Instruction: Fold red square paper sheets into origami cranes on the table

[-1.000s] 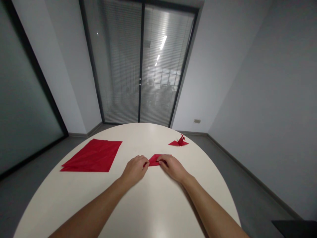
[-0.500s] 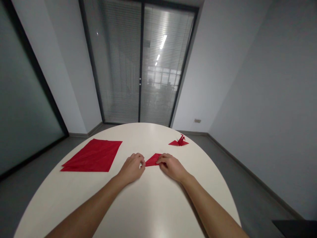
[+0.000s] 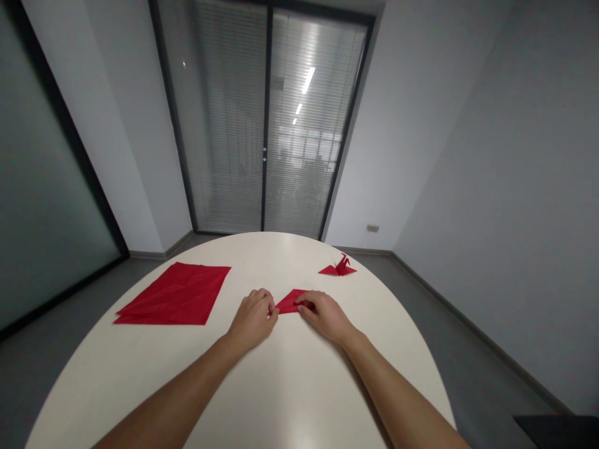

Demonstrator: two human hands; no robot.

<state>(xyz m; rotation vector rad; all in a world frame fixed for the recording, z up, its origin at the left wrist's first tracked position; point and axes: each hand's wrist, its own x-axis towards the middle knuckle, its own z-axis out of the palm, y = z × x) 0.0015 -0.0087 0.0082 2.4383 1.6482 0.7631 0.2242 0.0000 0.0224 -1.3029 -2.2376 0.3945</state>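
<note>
Between my hands a small piece of folded red paper (image 3: 288, 302) lies on the white round table (image 3: 262, 399). My left hand (image 3: 255, 315) is closed, its thumb and fingers pinching the paper's left tip. My right hand (image 3: 324, 316) curls over the paper's right end with the fingertips pressed on it, hiding that end. A finished red paper crane (image 3: 341, 267) stands beyond my right hand, its wings spread. To the left of my left hand lie flat sheets of red paper (image 3: 180, 293), loosely stacked.
The table's curved edge runs round on both sides. Behind it are a glass door with blinds (image 3: 234, 125) and a grey wall with a socket (image 3: 373, 228). A dark object (image 3: 556, 430) shows at the lower right.
My left hand has shifted slightly right, and its thumb and fingers have closed on the paper's left tip. My right hand stays on the paper, its fingers slightly moved.
</note>
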